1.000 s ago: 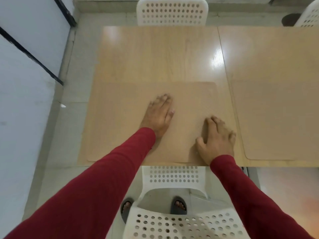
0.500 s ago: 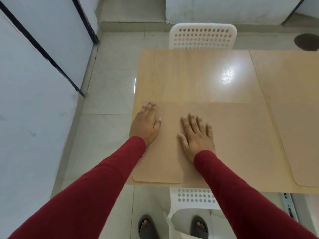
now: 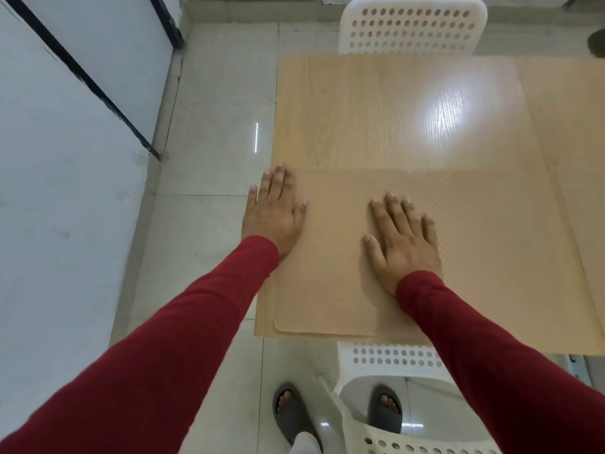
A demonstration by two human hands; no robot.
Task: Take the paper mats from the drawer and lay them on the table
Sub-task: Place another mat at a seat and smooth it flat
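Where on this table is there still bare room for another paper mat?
The far half of the table is bare, between the paper mat and the white chair. The near half is taken: left hand and right hand lie flat on that mat. A second mat fills the right edge.

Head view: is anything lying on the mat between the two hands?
No. In the head view, the stretch of paper mat between the left hand and the right hand is bare; both hands lie flat on it, palms down.
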